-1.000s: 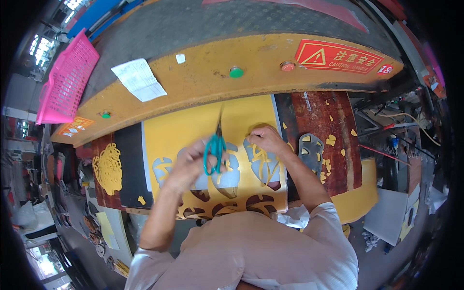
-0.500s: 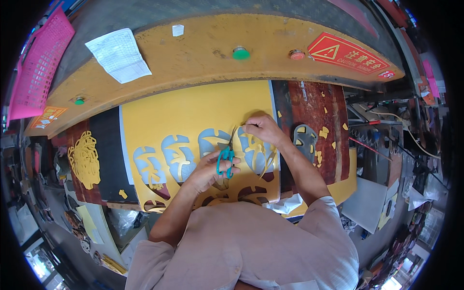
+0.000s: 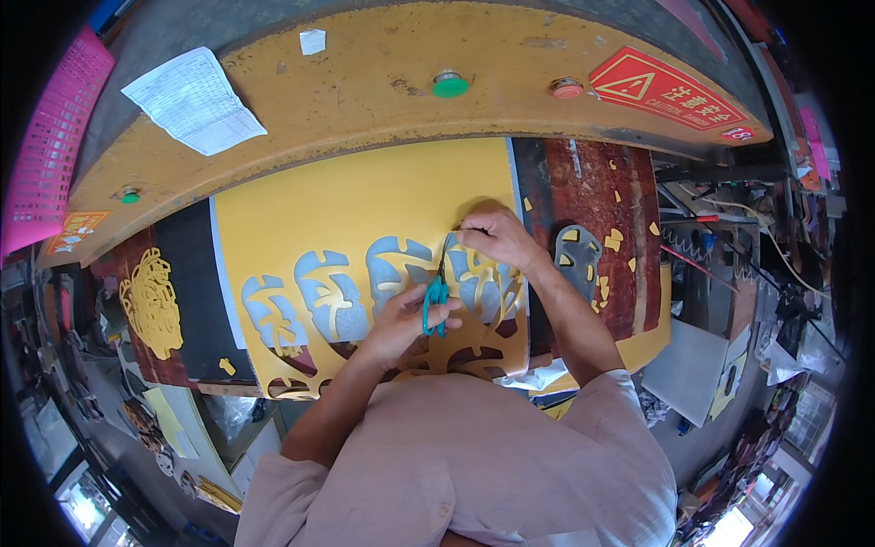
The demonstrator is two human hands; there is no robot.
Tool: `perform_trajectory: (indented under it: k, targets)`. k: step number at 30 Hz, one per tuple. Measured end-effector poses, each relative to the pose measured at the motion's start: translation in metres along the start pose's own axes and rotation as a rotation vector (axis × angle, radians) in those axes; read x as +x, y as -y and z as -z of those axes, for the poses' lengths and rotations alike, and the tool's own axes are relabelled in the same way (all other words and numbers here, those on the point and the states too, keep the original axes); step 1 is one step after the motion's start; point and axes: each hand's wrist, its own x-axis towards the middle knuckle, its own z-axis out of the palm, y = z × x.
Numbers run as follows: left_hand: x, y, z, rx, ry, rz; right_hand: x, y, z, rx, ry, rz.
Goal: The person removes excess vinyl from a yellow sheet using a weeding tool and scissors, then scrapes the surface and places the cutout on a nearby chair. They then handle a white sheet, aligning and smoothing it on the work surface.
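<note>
A yellow sheet [image 3: 365, 196] with several sole-shaped cutouts lies across the work surface, grey-blue showing through the gaps. My left hand [image 3: 394, 330] is closed on scissors [image 3: 436, 308] with teal handles, their dark blades pointing away from me toward the rightmost cutout. Just beyond the blade tips, my right hand [image 3: 501, 239] pinches the yellow material by that cutout's top edge. Narrow yellow strips hang within the cutout below the right hand. Whether the blades are touching the material is hard to make out.
A machine beam [image 3: 365, 82] with green and red buttons spans the far side. On the right lies a sole-shaped cutting die [image 3: 576, 260] among small yellow scraps. A heap of yellow offcuts [image 3: 153, 305] is at left, near a pink basket [image 3: 56, 141].
The scissors have turned slightly, and their handles look narrower, closer to edge-on. My right hand keeps its pinch beside the same cutout. The whole view has shifted a little.
</note>
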Motion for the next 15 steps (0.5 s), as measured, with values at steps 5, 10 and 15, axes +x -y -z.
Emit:
perform_trajectory:
  k: [5,10,15]
  targets:
    - [0.002,-0.007,-0.001,0.045,-0.009,-0.039,-0.001,-0.004,-0.002,0.023,-0.004,0.0]
    - [0.007,-0.016,-0.005,0.116,-0.049,0.016,-0.004,-0.005,-0.003,0.051,-0.034,0.031]
    - [0.018,-0.008,-0.013,0.151,-0.062,-0.104,-0.005,-0.003,-0.003,0.057,-0.051,0.045]
